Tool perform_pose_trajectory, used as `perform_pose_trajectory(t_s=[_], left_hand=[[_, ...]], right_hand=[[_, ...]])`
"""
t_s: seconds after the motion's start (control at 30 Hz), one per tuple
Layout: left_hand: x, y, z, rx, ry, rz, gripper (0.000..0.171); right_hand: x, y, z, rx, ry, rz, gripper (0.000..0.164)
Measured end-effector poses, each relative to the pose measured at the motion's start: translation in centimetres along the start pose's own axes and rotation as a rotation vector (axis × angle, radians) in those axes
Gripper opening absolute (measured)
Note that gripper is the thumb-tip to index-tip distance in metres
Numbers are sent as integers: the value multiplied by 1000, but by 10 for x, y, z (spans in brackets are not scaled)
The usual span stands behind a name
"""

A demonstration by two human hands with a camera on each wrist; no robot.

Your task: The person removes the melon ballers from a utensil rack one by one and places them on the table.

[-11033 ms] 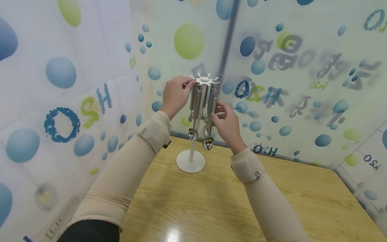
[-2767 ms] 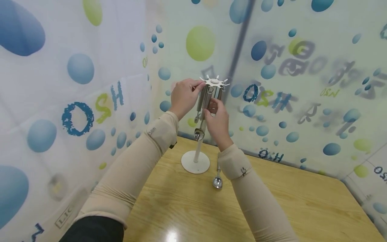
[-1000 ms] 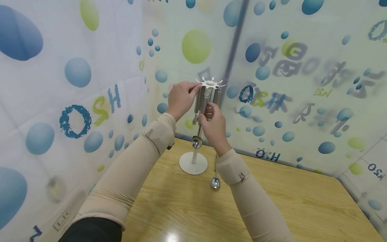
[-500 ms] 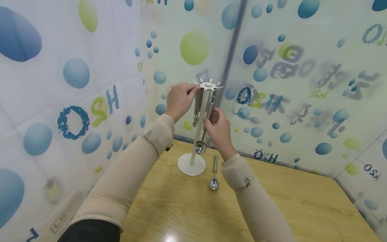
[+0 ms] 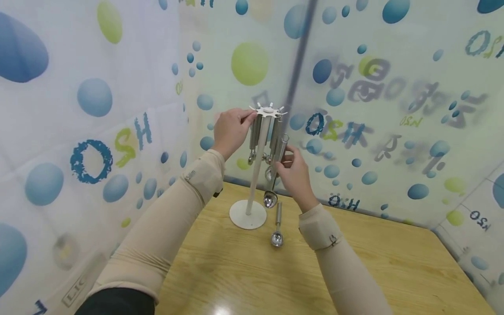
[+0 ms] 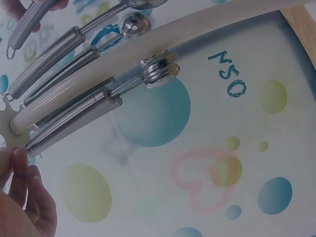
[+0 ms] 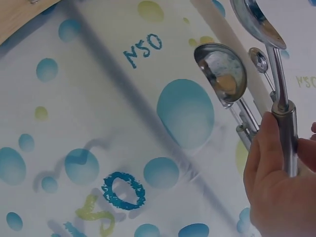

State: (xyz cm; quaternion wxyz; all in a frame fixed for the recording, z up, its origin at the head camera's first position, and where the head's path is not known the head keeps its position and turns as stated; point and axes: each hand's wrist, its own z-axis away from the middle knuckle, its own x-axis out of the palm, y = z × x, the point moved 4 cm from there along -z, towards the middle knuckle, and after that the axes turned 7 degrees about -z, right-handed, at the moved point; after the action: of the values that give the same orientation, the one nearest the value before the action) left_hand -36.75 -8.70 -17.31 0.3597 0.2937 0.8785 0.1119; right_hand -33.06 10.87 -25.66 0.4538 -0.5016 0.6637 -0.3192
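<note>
One scoop (image 5: 277,229) lies loose on the counter (image 5: 275,271), nearest the viewer, handle pointing away toward the stand base (image 5: 248,214). One held scoop (image 5: 275,173): right hand (image 5: 294,171) pinched round its handle, long axis near upright, bowl down, ring end up, just right of the white stand (image 5: 257,164) and clear of the hooks. Right hand is the nearer to it. Left hand (image 5: 230,131) pinches the rim of the hook wheel (image 5: 267,111). Remaining hung pieces: at least three; the exact count cannot be told.
</note>
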Motion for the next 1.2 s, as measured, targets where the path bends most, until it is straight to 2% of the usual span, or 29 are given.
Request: perform_pose_trajectory(t_s=[0.2,0.4,0.73,1.2], left_hand=[[-1,0,1,1,0,5,30],[-2,0,0,3,3,-4,30],[-1,0,0,10,7,16,30],[-1,0,-1,6,-8,12,30]], right_hand=[[-10,11,2,33,-31,-59,53],[-20,21,3,58,-37,-68,52],[-34,35,5,151,-46,-95,49],[-44,62,5,227,-40,-113,47]])
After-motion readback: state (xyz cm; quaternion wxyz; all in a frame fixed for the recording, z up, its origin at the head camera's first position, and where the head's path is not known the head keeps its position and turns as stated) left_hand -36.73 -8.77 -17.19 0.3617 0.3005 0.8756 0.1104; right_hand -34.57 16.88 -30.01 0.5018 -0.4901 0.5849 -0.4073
